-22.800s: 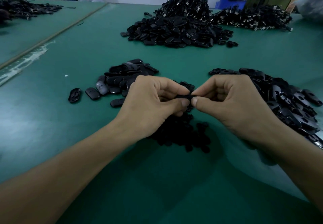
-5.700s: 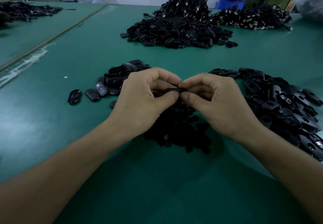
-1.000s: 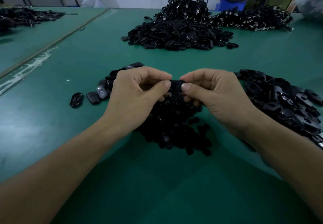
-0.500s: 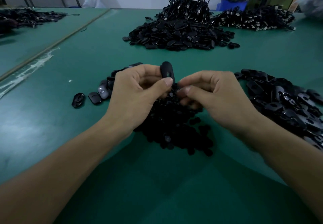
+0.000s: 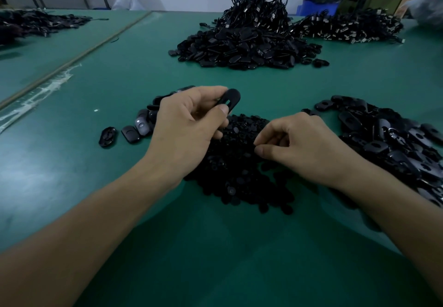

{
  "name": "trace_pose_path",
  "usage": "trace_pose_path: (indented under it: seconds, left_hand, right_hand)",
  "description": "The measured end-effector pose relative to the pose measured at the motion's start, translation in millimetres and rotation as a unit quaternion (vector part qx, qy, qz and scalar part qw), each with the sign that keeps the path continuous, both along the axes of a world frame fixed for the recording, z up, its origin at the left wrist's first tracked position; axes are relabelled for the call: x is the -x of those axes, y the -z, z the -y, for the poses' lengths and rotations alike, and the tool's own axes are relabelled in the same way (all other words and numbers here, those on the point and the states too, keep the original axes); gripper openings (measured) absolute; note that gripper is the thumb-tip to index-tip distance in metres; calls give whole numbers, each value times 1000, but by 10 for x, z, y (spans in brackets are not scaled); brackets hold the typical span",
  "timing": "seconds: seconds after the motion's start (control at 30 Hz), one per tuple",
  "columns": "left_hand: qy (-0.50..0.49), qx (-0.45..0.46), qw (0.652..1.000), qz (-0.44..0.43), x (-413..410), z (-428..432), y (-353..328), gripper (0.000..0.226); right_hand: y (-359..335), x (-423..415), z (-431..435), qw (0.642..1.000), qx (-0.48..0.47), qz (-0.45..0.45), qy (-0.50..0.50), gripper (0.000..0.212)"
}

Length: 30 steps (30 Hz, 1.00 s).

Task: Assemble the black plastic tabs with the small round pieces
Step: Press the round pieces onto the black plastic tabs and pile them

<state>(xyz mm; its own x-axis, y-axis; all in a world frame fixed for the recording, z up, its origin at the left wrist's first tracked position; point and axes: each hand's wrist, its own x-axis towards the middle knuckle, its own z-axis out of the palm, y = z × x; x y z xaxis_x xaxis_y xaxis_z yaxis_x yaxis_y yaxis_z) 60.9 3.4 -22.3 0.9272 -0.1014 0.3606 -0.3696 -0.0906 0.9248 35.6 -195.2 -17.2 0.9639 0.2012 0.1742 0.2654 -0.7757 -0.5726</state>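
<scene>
My left hand (image 5: pixel 184 129) pinches one black oval plastic tab (image 5: pixel 230 98) between thumb and forefinger and holds it up above the table. My right hand (image 5: pixel 304 148) rests with curled fingers on the heap of small round pieces (image 5: pixel 235 170). Its thumb and forefinger tips are close together at the heap, and I cannot tell whether a piece is between them. A pile of loose black tabs (image 5: pixel 388 138) lies just right of my right hand. A small group of tabs (image 5: pixel 141 125) lies behind my left hand.
A large mound of black tabs with cables on top (image 5: pixel 242 45) sits in the middle of the green table (image 5: pixel 100 71). A cable pile (image 5: pixel 347 27) and a blue bin (image 5: pixel 316 7) are far right. Another dark pile (image 5: pixel 36 23) lies far left, beyond a seam.
My right hand has let go of the tab and dropped onto the heap of round pieces. My left hand keeps the tab and has turned it upward.
</scene>
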Motion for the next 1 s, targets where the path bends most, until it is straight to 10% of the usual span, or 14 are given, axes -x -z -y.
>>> trace_pose_path:
  seconds: [0.43,1.0]
  left_hand:
    - [11,8,1000,-8,-10,-4,26,26]
    - [4,-13,1000,5,7,-5,36,23]
  right_hand:
    - [32,-1,-24,999,32,-5,-6,12]
    - [-47,83,-90,984,-147,96,-15,11]
